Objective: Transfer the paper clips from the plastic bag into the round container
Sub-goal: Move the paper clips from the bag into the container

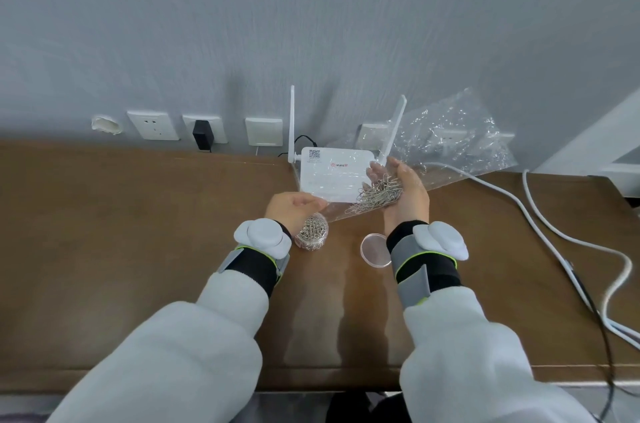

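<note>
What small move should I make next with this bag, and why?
Probably lift your right hand a little: the paper clips sit bunched in the plastic bag over its palm, while your left hand holds the bag's low end above the round container.

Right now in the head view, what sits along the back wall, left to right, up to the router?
Wall row: patched hole → empty socket → black adapter plugged into a socket → blank white plate → router. The plastic bag covers what follows, so it is left out.
</note>
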Demonstrator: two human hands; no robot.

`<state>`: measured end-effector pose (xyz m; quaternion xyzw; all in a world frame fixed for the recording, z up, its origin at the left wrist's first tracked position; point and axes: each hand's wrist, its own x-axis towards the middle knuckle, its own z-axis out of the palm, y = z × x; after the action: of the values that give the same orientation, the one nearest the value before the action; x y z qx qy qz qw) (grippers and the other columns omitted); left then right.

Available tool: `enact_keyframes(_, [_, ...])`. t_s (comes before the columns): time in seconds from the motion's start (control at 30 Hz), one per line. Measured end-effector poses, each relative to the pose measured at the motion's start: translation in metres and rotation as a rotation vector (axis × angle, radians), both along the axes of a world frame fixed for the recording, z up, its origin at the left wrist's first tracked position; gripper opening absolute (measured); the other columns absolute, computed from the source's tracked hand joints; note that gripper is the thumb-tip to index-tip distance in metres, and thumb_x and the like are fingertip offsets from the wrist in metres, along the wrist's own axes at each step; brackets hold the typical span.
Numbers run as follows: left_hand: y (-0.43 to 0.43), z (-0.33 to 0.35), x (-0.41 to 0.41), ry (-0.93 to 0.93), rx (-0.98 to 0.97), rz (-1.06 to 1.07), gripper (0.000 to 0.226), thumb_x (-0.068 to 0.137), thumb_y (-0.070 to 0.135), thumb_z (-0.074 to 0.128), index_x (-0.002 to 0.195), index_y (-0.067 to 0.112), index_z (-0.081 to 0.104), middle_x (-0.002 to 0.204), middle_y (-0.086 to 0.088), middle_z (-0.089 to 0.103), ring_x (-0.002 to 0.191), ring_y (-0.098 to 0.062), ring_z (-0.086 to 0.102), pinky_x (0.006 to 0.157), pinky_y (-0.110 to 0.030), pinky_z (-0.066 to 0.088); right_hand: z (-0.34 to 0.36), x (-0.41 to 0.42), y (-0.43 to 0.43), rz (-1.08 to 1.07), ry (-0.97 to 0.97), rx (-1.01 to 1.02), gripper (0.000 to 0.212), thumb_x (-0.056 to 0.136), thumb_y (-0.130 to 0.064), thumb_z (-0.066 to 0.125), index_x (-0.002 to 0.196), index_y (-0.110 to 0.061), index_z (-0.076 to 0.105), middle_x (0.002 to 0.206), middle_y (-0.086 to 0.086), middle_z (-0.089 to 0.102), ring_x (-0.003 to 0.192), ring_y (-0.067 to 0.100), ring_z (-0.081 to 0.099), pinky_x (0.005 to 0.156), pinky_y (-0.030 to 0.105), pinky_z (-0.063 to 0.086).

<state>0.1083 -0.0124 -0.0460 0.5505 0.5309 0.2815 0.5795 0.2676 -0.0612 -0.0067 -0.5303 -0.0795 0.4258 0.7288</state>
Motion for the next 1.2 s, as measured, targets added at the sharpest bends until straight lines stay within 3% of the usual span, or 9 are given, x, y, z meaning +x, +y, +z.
enact_keyframes(0.13, [0.000, 0.001, -0.001, -0.004, -0.012, -0.006, 0.017, 0.079, 0.020, 0.072, 0.066, 0.030, 0.070, 0.072, 0.016, 0.066, 0.073, 0.003, 0.059, 0.067, -0.013, 0.041, -0.003, 0.001, 0.002, -0.019, -0.038, -0.065, 0.021, 0.094, -0.009, 0.046, 0.090, -0.013, 0.066, 0.119, 0.023, 0.065, 0.124, 0.037, 0.052, 0.109, 0.056, 0.035])
enact_keyframes(0.27, [-0.002, 0.003, 0.000, -0.030, -0.025, 0.018, 0.020, 0.078, 0.019, 0.073, 0.063, 0.030, 0.068, 0.068, 0.022, 0.062, 0.068, 0.008, 0.056, 0.056, -0.003, 0.041, -0.002, 0.002, 0.003, -0.044, -0.022, -0.065, 0.022, 0.093, -0.007, 0.046, 0.088, -0.012, 0.067, 0.109, 0.025, 0.067, 0.112, 0.038, 0.059, 0.106, 0.057, 0.038])
enact_keyframes(0.5, [-0.003, 0.006, 0.000, -0.048, -0.065, 0.000, 0.017, 0.079, 0.019, 0.072, 0.066, 0.028, 0.068, 0.072, 0.021, 0.062, 0.074, 0.006, 0.056, 0.065, -0.010, 0.038, 0.001, 0.001, 0.003, -0.045, -0.112, -0.095, 0.023, 0.092, -0.011, 0.046, 0.084, -0.017, 0.066, 0.102, 0.020, 0.071, 0.112, 0.035, 0.062, 0.108, 0.055, 0.035])
enact_keyframes(0.7, [-0.001, 0.007, -0.001, -0.041, -0.089, -0.011, 0.013, 0.079, 0.016, 0.071, 0.067, 0.021, 0.070, 0.066, 0.024, 0.062, 0.069, 0.011, 0.054, 0.059, -0.004, 0.035, 0.004, -0.001, 0.007, -0.009, -0.159, -0.024, 0.023, 0.096, -0.010, 0.045, 0.086, -0.014, 0.066, 0.089, 0.018, 0.071, 0.079, 0.029, 0.068, 0.077, 0.041, 0.054])
enact_keyframes(0.77, [0.000, 0.007, -0.001, -0.028, -0.100, -0.009, 0.004, 0.079, 0.016, 0.070, 0.076, 0.018, 0.073, 0.070, 0.023, 0.060, 0.070, 0.011, 0.052, 0.052, 0.000, 0.037, 0.003, 0.000, 0.008, -0.008, -0.142, -0.025, 0.022, 0.097, -0.011, 0.046, 0.087, -0.013, 0.065, 0.091, 0.020, 0.070, 0.077, 0.029, 0.068, 0.072, 0.039, 0.054])
enact_keyframes(0.83, [0.000, 0.006, -0.001, -0.014, -0.090, -0.016, 0.010, 0.079, 0.017, 0.071, 0.087, 0.014, 0.074, 0.077, 0.020, 0.059, 0.072, 0.011, 0.051, 0.052, 0.001, 0.036, 0.001, 0.002, 0.007, -0.008, -0.109, -0.030, 0.021, 0.096, -0.010, 0.047, 0.086, -0.012, 0.065, 0.086, 0.018, 0.070, 0.074, 0.029, 0.067, 0.072, 0.040, 0.054])
enact_keyframes(0.9, [-0.001, 0.004, -0.001, -0.009, -0.100, -0.015, 0.014, 0.078, 0.018, 0.071, 0.091, 0.013, 0.074, 0.087, 0.013, 0.061, 0.076, 0.006, 0.054, 0.059, 0.000, 0.036, -0.003, 0.003, 0.005, -0.001, -0.096, -0.038, 0.020, 0.095, -0.009, 0.047, 0.087, -0.012, 0.066, 0.081, 0.014, 0.072, 0.070, 0.025, 0.069, 0.071, 0.040, 0.055])
enact_keyframes(1.0, [-0.004, 0.004, -0.001, 0.016, -0.102, -0.015, 0.017, 0.080, 0.020, 0.070, 0.093, 0.011, 0.074, 0.098, 0.004, 0.065, 0.090, -0.007, 0.058, 0.080, -0.016, 0.036, -0.009, 0.005, 0.005, -0.003, -0.062, -0.029, 0.018, 0.094, -0.009, 0.048, 0.092, -0.007, 0.066, 0.085, 0.015, 0.074, 0.068, 0.025, 0.071, 0.063, 0.036, 0.058])
enact_keyframes(1.2, [-0.006, 0.006, -0.002, 0.048, -0.081, -0.011, 0.006, 0.081, 0.024, 0.070, 0.083, 0.019, 0.072, 0.086, 0.010, 0.065, 0.076, 0.007, 0.055, 0.061, -0.004, 0.033, -0.015, 0.012, 0.003, 0.009, 0.099, -0.037, 0.025, 0.095, -0.009, 0.043, 0.085, -0.009, 0.065, 0.068, 0.010, 0.074, 0.061, 0.023, 0.072, 0.054, 0.033, 0.059])
